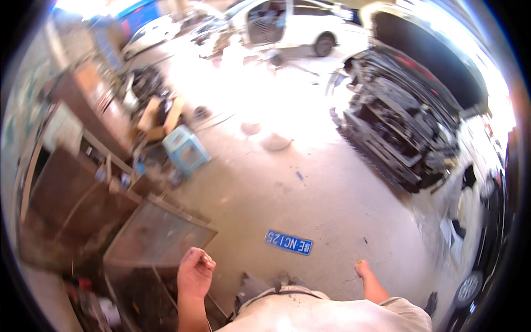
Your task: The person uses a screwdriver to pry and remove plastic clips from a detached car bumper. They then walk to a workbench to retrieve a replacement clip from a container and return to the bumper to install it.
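My left hand (196,269) is raised beside a brown metal cabinet, its fingers curled in and nothing showing between them. Out to the right, over the bare floor, my right hand (362,269) is closed like a fist. A small yellow speck shows at its top, but whether it grips anything is hidden. Between the two hands and a little farther off, a blue licence plate (289,242) lies flat on the floor, upside down to me. Neither hand touches it.
At the right stands a dark car (401,122) with its hood up and front stripped. A light-blue plastic stool (186,149) is beside cardboard and loose parts at left. Nearer is the brown cabinet (157,232). A white car (301,25) stands at the back.
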